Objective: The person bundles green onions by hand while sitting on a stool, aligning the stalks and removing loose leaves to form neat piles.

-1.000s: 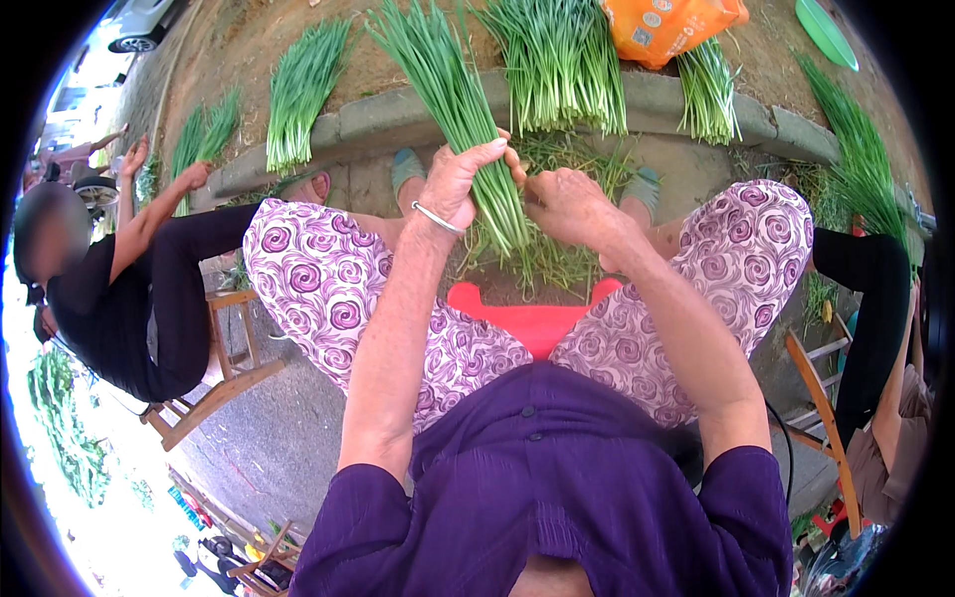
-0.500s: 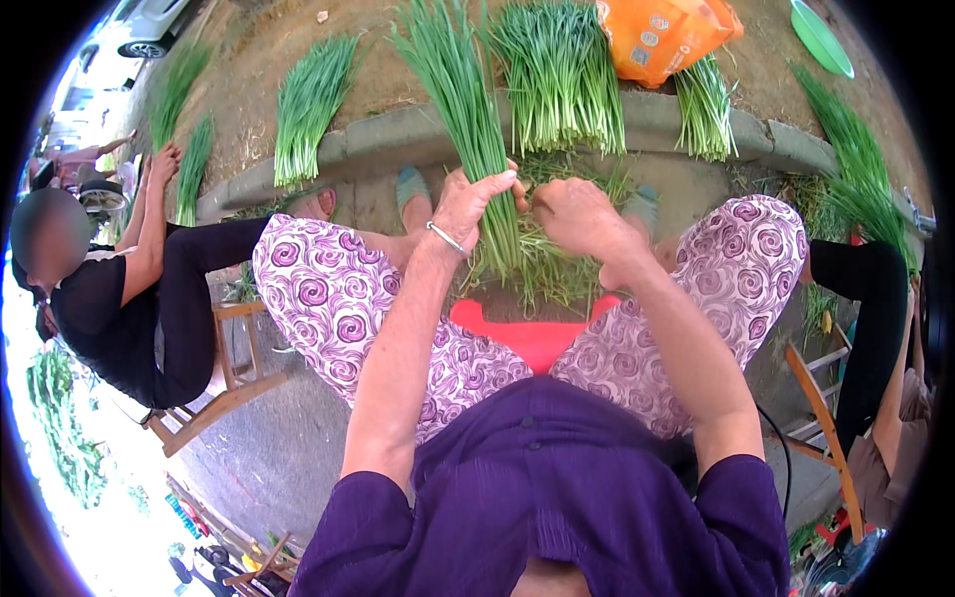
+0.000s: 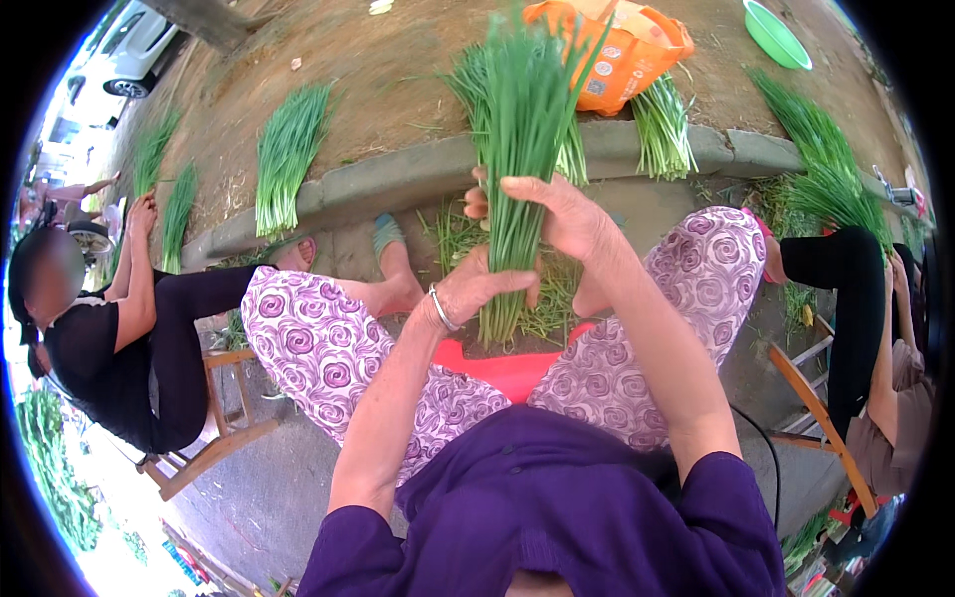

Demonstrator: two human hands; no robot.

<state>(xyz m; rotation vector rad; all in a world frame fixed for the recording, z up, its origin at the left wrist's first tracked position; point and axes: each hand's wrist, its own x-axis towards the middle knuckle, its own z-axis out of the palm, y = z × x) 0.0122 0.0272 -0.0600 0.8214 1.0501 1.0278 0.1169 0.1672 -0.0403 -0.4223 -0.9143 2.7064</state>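
Upright in front of me stands a bunch of long green chives, its paler stalk ends pointing down. My left hand grips it low, thumb laid across the stalks and a bracelet on the wrist. Higher up, my right hand is closed round the same bunch from the right, with fingertips showing on its left side. Loose green trimmings lie on the ground below and behind the hands. The bunch hides most of a chive pile on the kerb.
Along the concrete kerb lie chive bundles, with another bundle beside an orange bag. A green basin sits far right. One person sits on my left; another person's dark-clad leg shows at right, near a wooden chair.
My right hand has moved up from beside the chives to grip them. The left hand has slid lower on the bunch, which stands more upright. The whole view has shifted slightly.
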